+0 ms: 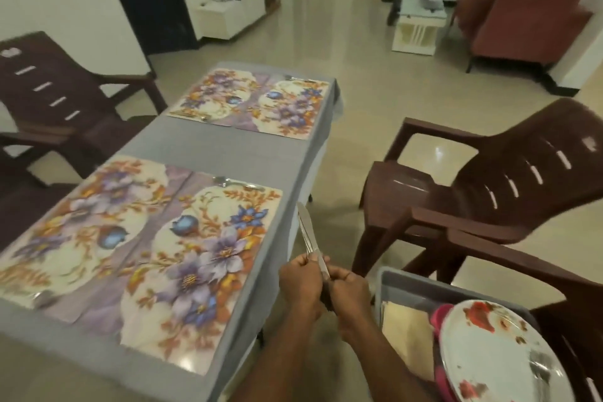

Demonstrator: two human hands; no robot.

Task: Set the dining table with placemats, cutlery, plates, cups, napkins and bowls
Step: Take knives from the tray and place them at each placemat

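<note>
I count four floral placemats on the grey-clothed table [225,147], laid in two side-by-side pairs: a near pair [140,254] and a far pair [254,101]. They are glossy, printed with purple and blue flowers and orange leaves on cream. A fork [236,183] lies along the far edge of the near-right mat; other cutlery glints at the edges of the far pair and at the near-left mat's corner, too small for me to name.

My left hand [301,284] and right hand [350,292] meet just off the table's right edge. Both close around a small bundle of silver table knives [308,238], blades pointing up and away; I see at least two blades but cannot give an exact count. The left pinches near the blade bases, the right grips the handles lower down.

At lower right a grey tub [401,281] holds one white plate with red flowers [496,349], something pink [439,320] beneath it, and cream cloth [404,326].

Three brown plastic chairs show: one left [49,101], one right [489,186], and one under the tub [567,313].
</note>
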